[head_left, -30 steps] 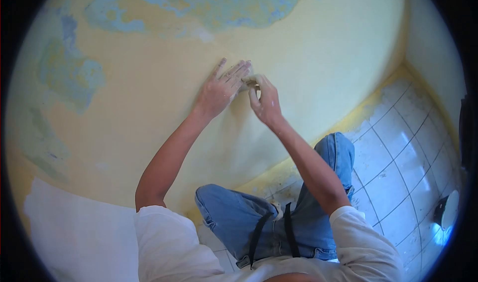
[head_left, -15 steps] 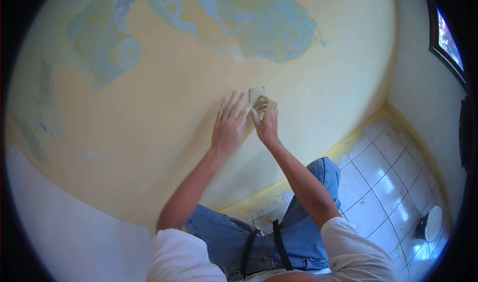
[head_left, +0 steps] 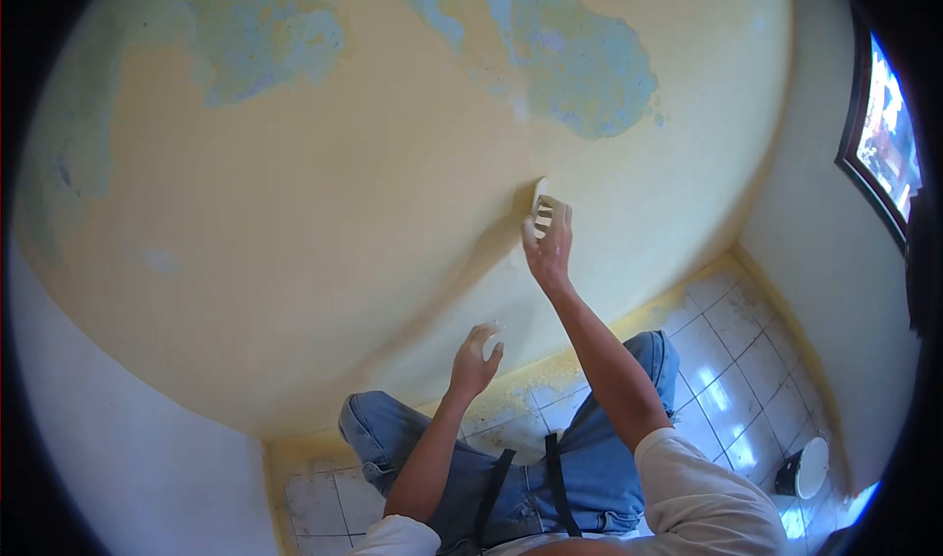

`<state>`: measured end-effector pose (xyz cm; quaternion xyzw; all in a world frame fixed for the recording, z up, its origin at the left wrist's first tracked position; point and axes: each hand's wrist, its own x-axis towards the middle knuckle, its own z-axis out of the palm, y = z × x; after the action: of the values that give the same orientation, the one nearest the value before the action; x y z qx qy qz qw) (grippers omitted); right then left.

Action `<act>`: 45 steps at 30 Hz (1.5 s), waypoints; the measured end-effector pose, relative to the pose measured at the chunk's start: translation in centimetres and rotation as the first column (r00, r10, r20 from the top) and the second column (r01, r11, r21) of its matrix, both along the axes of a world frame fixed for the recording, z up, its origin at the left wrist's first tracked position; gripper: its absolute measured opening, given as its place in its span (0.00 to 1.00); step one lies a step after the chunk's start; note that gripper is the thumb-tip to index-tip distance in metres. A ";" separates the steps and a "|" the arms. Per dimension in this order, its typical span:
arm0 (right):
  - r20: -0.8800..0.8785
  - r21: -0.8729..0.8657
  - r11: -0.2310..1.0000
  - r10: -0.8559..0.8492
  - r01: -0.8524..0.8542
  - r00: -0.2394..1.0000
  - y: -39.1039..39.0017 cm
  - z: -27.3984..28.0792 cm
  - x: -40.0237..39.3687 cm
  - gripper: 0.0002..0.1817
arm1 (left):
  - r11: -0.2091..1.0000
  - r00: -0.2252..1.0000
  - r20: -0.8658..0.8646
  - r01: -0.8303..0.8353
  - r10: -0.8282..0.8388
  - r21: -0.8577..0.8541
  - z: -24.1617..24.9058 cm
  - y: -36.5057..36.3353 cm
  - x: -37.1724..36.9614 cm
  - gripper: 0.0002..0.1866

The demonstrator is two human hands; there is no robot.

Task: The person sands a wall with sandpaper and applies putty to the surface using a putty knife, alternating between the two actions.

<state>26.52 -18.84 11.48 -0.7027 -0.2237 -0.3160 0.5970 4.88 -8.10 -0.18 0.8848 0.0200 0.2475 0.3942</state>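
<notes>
My right hand [head_left: 549,237] is closed round a pale flat scraper [head_left: 539,194], whose blade stands nearly edge-on to the camera, close to the yellow wall [head_left: 393,183]. Whether the blade touches the wall I cannot tell. Lower and to the left, my left hand [head_left: 476,361] is empty, with thumb and fingers apart, above the gap between my knees. Whitish smears cover the fingers of both hands. Blue-green patches [head_left: 580,60] show on the upper wall.
A dark bucket with a white rim [head_left: 811,468] stands on the white floor tiles [head_left: 722,389] at the lower right. A dark-framed window [head_left: 884,134] is in the right wall. My jeans-covered knees [head_left: 371,423] are near the wall's foot.
My left hand has dropped from the wall beside the scraper towards my lap. My right hand has turned the scraper from face-on to edge-on. The view has shifted left.
</notes>
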 end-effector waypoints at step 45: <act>-0.472 -0.281 0.828 0.321 -0.485 0.821 -6.1 -15.9 -9.6 0.32 | 0.737 0.892 -0.411 -0.406 0.190 -0.540 -8.2 -2.0 0.3 0.27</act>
<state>16.88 -24.94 -4.44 -0.7914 -0.2996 0.0238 0.5324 5.16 -10.10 -8.36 0.7217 0.3077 0.1371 0.6047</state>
